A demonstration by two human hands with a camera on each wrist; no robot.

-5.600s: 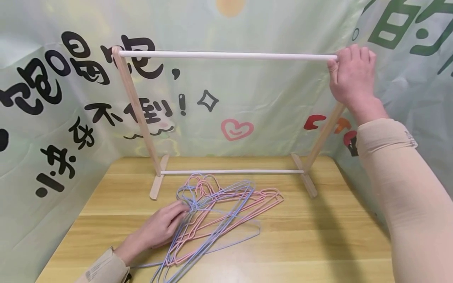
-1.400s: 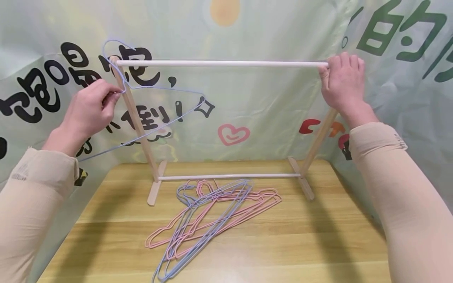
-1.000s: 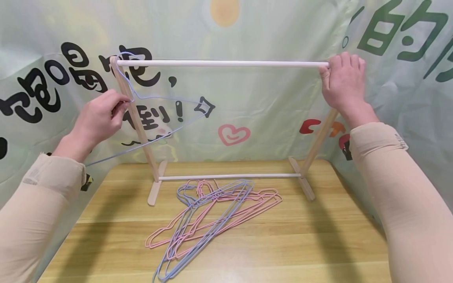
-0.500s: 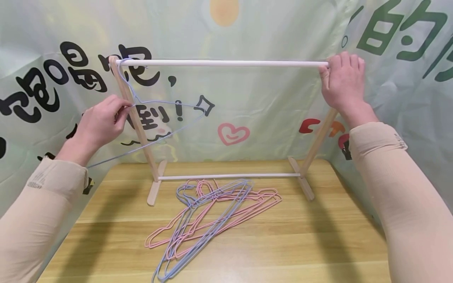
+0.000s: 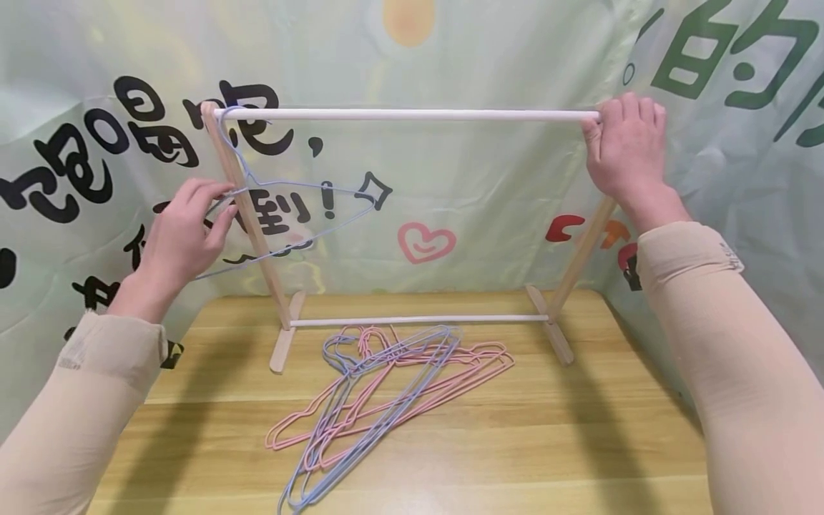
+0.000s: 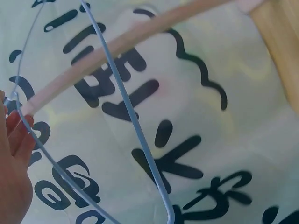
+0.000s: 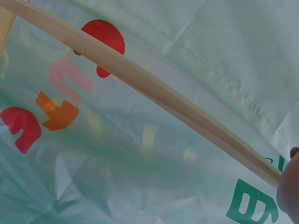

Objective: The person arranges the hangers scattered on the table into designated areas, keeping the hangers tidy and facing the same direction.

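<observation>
A blue wire hanger (image 5: 249, 176) hangs by its hook over the left end of the white top bar (image 5: 412, 114). My left hand (image 5: 183, 232) is beside the hanger's near shoulder, thumb and index finger apart with the wire passing between them. In the left wrist view, the fingers (image 6: 18, 137) are fairly straight and lie right at the blue wire. At the other end, my right hand (image 5: 627, 146) grips the top right corner of the wooden rack (image 5: 582, 247), hiding that corner. Its edge also shows beside the wooden post (image 7: 154, 88) in the right wrist view.
A tangled pile of pink hangers (image 5: 479, 357) and blue hangers (image 5: 386, 422) lies on the wooden table (image 5: 547, 443) in front of the rack. A lower white bar (image 5: 418, 320) joins the rack's feet. Behind stands a printed cloth backdrop (image 5: 489, 200).
Earlier my left hand took a blue hanger from the pile and raised it to the bar. Its hook has come down over the bar, and the fingers have loosened. My right hand stays put.
</observation>
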